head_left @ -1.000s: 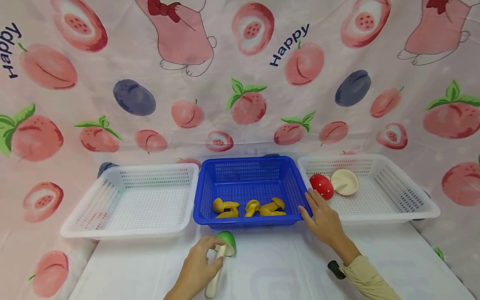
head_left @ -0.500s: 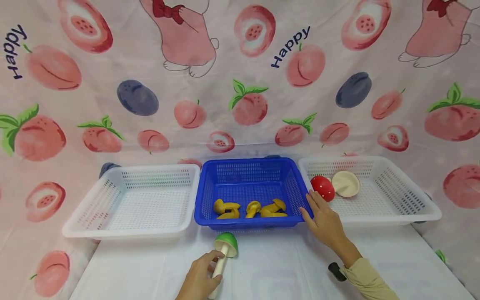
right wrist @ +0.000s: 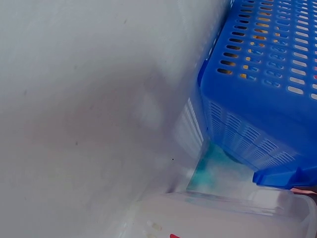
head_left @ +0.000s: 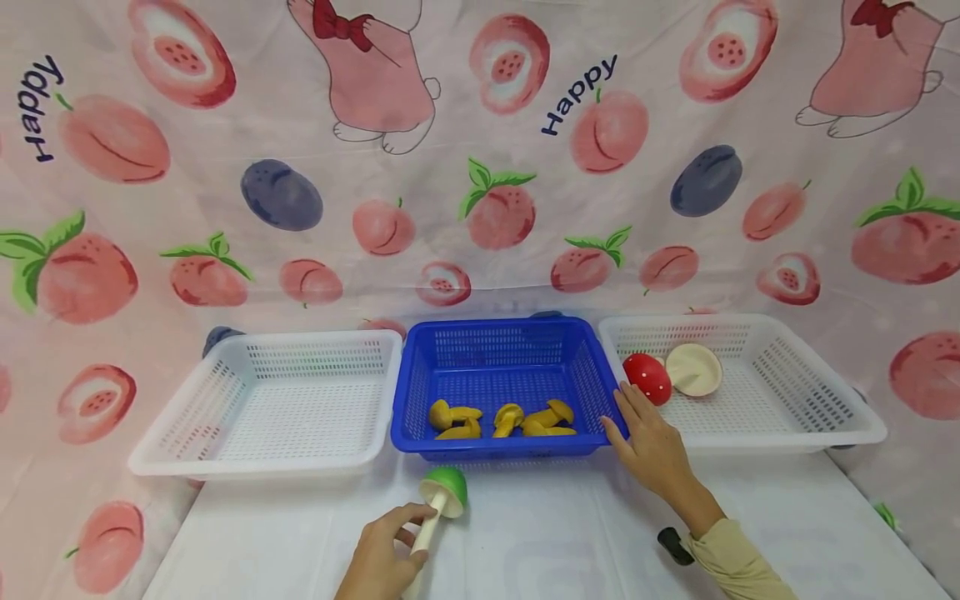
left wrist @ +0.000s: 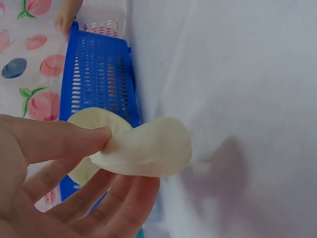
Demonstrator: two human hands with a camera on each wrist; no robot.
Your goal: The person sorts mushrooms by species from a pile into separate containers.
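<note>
My left hand [head_left: 384,550] pinches the pale stem of a green-capped toy mushroom [head_left: 446,490] between thumb and fingers, in front of the blue basket [head_left: 510,450]. The left wrist view shows the stem's thick end [left wrist: 158,146] toward the camera, with the cap's cream underside behind it. My right hand [head_left: 652,442] rests on the blue basket's right front rim with its fingers extended. Several yellow toy mushrooms [head_left: 508,417] lie along that basket's near side. In the right wrist view the right hand is mostly out of sight beyond the basket wall.
At the right, a white basket [head_left: 810,437] holds a red toy mushroom with white dots [head_left: 647,379] and one showing its cream underside [head_left: 693,371]. Another white basket [head_left: 262,467] stands at the left. A fruit-print cloth [head_left: 450,208] hangs behind the baskets.
My left hand has drawn back toward me and a little left, with the green-capped mushroom still pinched and its cap shifted slightly left. The right hand stays on the blue rim.
</note>
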